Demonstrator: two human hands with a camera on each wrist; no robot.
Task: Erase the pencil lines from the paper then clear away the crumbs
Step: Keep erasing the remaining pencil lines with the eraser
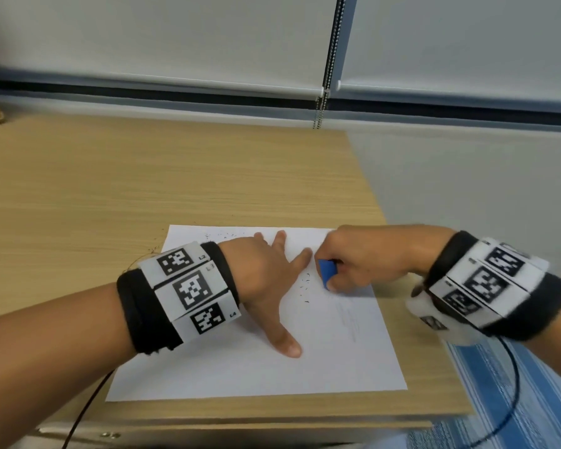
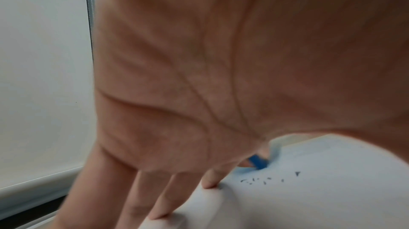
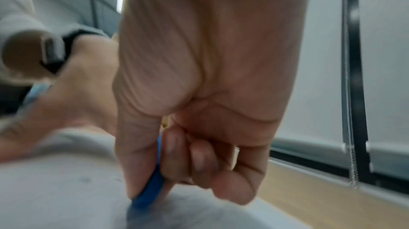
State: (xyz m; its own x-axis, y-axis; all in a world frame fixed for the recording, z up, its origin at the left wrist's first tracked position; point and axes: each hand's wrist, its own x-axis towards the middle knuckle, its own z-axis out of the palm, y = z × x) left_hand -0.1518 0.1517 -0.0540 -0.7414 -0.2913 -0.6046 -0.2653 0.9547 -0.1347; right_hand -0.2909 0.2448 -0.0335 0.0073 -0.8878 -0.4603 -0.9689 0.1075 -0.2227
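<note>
A white sheet of paper (image 1: 272, 374) lies on the wooden desk (image 1: 143, 183). My left hand (image 1: 269, 286) lies flat on the sheet, fingers spread and straight, pressing it down. My right hand (image 1: 353, 264) pinches a blue eraser (image 1: 327, 272) between thumb and fingers, its lower tip on the paper. Dark eraser crumbs (image 1: 305, 286) lie just left of the eraser, and more crumbs (image 1: 222, 236) near the sheet's far edge. Faint pencil lines (image 1: 348, 315) remain below the eraser. The left wrist view shows the eraser (image 2: 257, 161) and crumbs (image 2: 263, 180); the right wrist view shows the eraser (image 3: 150, 190) on the paper (image 3: 55, 197).
The desk's right edge (image 1: 373, 196) runs close past the sheet. Window blinds with a bead chain (image 1: 319, 102) stand behind the desk. Blue striped fabric (image 1: 506, 393) lies at the lower right. A black cable (image 1: 85, 409) hangs from my left wristband.
</note>
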